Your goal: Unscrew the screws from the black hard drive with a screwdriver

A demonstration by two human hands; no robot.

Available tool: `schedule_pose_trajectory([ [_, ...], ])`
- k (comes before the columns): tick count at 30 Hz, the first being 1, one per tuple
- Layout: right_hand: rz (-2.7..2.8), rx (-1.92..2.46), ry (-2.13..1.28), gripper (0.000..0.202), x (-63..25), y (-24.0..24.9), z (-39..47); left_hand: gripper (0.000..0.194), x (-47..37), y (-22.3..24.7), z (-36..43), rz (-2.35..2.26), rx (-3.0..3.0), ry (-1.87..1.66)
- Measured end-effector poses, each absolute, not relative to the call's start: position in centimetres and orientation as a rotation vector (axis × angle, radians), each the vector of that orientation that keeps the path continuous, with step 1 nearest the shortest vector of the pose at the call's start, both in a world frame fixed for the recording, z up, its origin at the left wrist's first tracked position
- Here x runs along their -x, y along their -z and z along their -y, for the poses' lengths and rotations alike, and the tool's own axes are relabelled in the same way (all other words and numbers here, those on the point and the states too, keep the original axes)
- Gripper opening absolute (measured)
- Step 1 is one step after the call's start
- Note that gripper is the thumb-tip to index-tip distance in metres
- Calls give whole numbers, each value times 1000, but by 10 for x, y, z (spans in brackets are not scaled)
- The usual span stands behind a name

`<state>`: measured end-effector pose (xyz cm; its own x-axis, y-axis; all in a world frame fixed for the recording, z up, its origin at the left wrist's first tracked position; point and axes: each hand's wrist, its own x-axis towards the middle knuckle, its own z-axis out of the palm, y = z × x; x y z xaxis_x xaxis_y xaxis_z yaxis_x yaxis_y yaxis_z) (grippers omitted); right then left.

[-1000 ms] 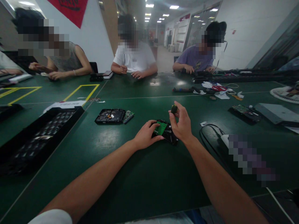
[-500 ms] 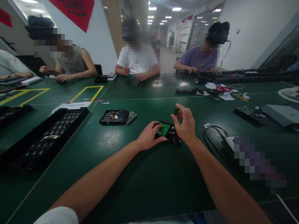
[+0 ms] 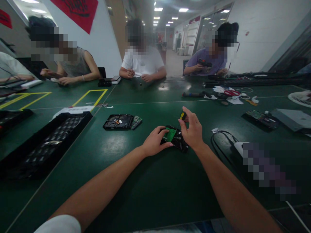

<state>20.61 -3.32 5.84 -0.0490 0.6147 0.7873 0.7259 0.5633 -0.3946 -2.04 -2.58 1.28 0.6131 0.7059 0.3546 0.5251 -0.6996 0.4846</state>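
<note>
A black hard drive (image 3: pixel 180 141) with a green circuit board (image 3: pixel 170 134) lies on the green table. My left hand (image 3: pixel 156 141) grips its left end, fingers on the board and thumb at the near edge. Above the drive's right part, my right hand (image 3: pixel 192 127) pinches a black and yellow screwdriver handle (image 3: pixel 183 115) between thumb and fingers. The shaft and tip of the screwdriver cannot be made out. To the left lies another drive (image 3: pixel 118 122) with a small loose circuit board (image 3: pixel 136 122) against its right side.
A long black tray (image 3: pixel 52 142) lies at the left. On the right are a cable (image 3: pixel 216 145), a drive (image 3: pixel 261 119) and a grey box (image 3: pixel 293 118). Scraps and tools (image 3: pixel 230 94) lie farther back. Several people sit across the green table (image 3: pixel 150 194).
The screwdriver handle has turned in my right hand, showing its yellow end. My left hand and the drive stay put. The person at the right has raised a dark and red tool.
</note>
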Motion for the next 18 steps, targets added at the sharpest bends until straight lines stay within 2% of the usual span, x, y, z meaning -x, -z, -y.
schedule_pose_trajectory([
  [5, 1731, 1103, 63, 58, -206, -55, 32, 73, 20, -12, 25, -1001, -2498, -758],
  [15, 1696, 1135, 140, 52, -205, -63, 36, 74, 20, -14, 27, -995, -2483, -773],
  [18, 1709, 1138, 139, 57, -205, -61, 35, 74, 20, -14, 27, -991, -2490, -776],
])
